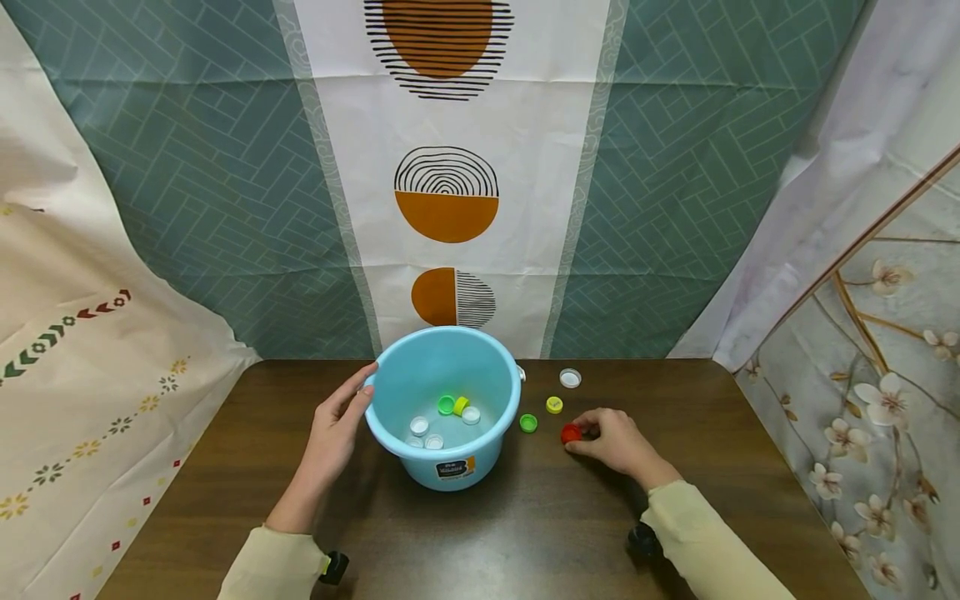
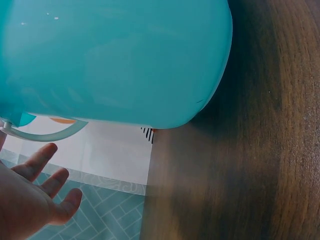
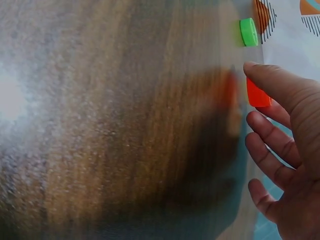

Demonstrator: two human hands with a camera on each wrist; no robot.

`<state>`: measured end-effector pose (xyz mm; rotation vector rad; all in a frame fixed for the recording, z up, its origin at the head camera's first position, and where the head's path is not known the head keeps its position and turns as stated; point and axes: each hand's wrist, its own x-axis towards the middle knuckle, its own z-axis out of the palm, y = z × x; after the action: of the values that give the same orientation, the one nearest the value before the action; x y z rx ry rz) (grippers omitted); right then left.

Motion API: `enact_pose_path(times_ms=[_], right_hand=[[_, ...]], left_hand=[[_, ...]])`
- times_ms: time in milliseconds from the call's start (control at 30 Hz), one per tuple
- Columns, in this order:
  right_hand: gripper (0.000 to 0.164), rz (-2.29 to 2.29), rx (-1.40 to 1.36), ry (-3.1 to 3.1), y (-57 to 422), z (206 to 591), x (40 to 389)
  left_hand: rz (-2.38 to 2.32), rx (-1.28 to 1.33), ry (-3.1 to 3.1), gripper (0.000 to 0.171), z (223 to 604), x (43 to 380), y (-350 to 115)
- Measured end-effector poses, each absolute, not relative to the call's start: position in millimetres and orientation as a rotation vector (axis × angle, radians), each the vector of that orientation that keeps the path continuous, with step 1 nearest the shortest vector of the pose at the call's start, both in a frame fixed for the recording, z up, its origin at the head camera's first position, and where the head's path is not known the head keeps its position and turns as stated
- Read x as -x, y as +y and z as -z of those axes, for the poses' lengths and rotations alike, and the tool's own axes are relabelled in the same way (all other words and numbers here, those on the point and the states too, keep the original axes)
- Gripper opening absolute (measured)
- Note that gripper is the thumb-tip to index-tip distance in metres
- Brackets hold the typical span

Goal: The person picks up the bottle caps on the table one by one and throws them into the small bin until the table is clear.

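A light blue bucket (image 1: 450, 358) stands upright on the table, several white, green and yellow bottle caps lying on its floor. My left hand (image 1: 334, 429) holds the bucket's rim on the left side, thumb and forefinger at the edge. In the left wrist view the other fingers (image 2: 59, 182) are spread loosely beside the bucket wall (image 2: 125, 60). Right of the bucket, my right hand (image 1: 617, 443) pinches a red bottle cap (image 1: 571, 433) between thumb and forefinger, low over the table. The right wrist view shows the red cap (image 3: 258, 93) partly behind the thumb.
Near the right hand lie a green cap (image 1: 528, 423), a yellow cap (image 1: 554, 405) and a white cap (image 1: 570, 378). The dark wooden table (image 1: 480, 542) ends at a patterned cloth (image 1: 675, 167) behind. A pale handle (image 2: 50, 134) hangs at the bucket's side.
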<state>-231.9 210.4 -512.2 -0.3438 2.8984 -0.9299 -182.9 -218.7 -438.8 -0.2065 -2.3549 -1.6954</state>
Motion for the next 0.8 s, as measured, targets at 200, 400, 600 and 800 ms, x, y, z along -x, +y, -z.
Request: enact_pose_path(times_ms=[200,400,600,800], right_hand=[[0.031,0.980,0.357,2.892,212.4,505.4,233.7],[0.034,1.032,0.349,2.893,215.9,495.8,238.4],[0.038,1.097,0.332,2.920,220.0,481.0,242.6],[0.039,1.163,0.329,2.943,220.2,468.1,245.4]], left_hand=[[1.727,0.198,-2.329,0.039,437.1,183.0,-218.0],[1.765,0.195,-2.328,0.039,422.2,174.7,-214.1],[1.756,0.226,-2.334,0.040,409.9,167.8,-209.5],[1.772,0.237,-2.328,0.040,412.3,168.3,-210.9]])
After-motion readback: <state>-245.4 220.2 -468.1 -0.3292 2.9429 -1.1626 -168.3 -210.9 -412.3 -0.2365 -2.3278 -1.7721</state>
